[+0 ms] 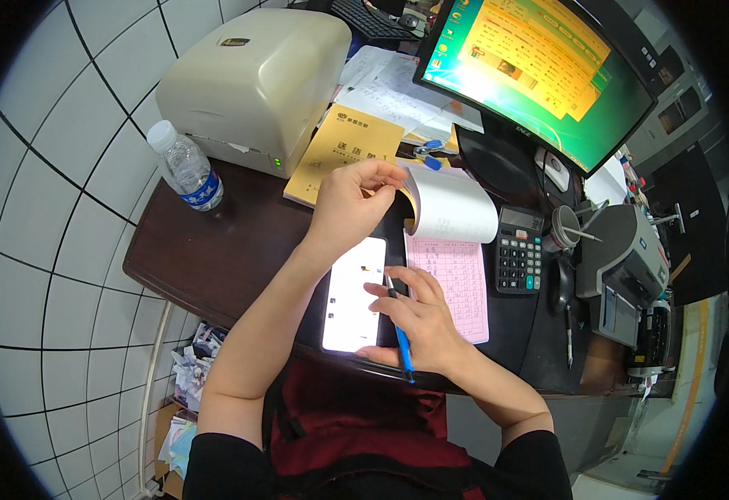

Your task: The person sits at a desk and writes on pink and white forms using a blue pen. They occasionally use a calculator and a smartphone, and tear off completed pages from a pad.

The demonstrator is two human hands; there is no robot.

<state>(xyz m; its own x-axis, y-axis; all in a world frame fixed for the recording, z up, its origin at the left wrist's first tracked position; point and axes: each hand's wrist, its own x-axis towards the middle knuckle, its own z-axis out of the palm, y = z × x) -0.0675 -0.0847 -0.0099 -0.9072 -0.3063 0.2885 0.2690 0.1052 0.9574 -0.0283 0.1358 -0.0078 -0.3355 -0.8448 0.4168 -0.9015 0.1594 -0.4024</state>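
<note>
A smartphone (pixel 355 306) with a bright white screen lies on the dark desk pad in front of me. My right hand (pixel 427 319) is spread over its right edge, fingertips on or just above the screen. A blue pen (pixel 403 350) is tucked among the fingers of that hand. My left hand (pixel 358 203) hangs beyond the phone's far end, fingers curled beside the turned-back pages (pixel 455 203) of a form pad; whether they touch the paper cannot be told. The pad's pink sheet (pixel 449 275), with handwriting in its grid, lies partly under my right hand.
Right of the pad are a calculator (pixel 519 253), a cup (pixel 563 225), a black mouse (pixel 561 284) and a small grey machine (pixel 624 275). Farther back stand a monitor (pixel 527 69), a yellow booklet (pixel 345 150) and a beige printer (pixel 258 81). A plastic bottle (pixel 186 165) stands left.
</note>
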